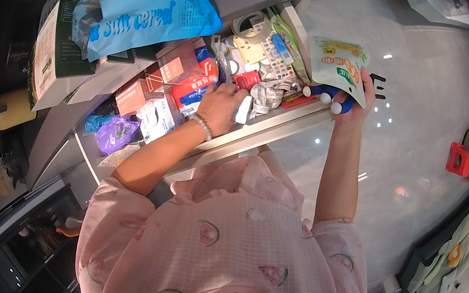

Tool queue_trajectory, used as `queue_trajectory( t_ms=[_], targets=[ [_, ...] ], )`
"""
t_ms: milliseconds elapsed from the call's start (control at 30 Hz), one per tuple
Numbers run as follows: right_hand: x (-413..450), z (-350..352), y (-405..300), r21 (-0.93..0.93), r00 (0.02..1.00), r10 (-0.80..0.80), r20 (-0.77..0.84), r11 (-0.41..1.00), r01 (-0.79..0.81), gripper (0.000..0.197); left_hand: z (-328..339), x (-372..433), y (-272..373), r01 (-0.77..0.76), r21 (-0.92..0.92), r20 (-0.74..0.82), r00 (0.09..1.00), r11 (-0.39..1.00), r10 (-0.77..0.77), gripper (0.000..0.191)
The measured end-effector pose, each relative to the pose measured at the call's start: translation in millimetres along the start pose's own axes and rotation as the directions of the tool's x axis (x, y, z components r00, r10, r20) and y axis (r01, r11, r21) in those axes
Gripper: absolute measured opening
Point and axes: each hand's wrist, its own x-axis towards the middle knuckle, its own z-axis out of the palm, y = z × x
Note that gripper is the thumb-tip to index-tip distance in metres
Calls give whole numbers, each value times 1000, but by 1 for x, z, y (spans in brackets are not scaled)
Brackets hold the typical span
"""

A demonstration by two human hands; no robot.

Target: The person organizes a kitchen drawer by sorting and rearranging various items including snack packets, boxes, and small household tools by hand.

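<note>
An open drawer (265, 126) full of small goods lies before me. Inside it, my left hand (222, 107) rests beside a red and blue packet (193, 90), with a small white item (243, 109) at its fingertips; whether it grips this is unclear. Over the drawer's right end, my right hand (357, 102) holds a pale green printed pouch (336, 61) together with several blue markers or tubes with white ends (343, 104). Near the left hand are a crumpled printed ribbon (267, 96), a small red packet (247, 79) and a white remote control (272, 47).
A large blue cereal bag (154, 12) and a dark green and white box (65, 48) stand on the cabinet beyond the drawer. A purple plastic bundle (116, 134) lies at the drawer's left end. A red plastic item (459, 159) is at the far right.
</note>
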Motion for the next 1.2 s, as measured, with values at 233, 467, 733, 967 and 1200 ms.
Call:
queue_trajectory(
  t_ms=[233, 467, 733, 967, 1200],
  targets=[
    [3, -6, -2, 18, 1000, 1, -9, 1000, -1, 32, 7, 62, 22, -430, 195, 101, 903, 881, 418, 73],
    [0, -4, -7, 46, 999, 52, 2, 998, -52, 32, 12, 45, -7, -350, 288, 608, 786, 891, 112, 31],
    [0, 2, 1, 25, 999, -9, -37, 1000, 10, 29, 8, 33, -5, -312, 281, 661, 748, 908, 52, 42],
    [2, -3, -2, 22, 999, 34, -21, 999, -34, 31, 0, 37, -2, -282, 199, 767, 641, 939, 30, 59],
    [5, -8, -1, -12, 1000, 13, 7, 1000, -13, 32, 30, 75, -30, 62, -175, 245, 969, 983, -18, 58]
  ],
)
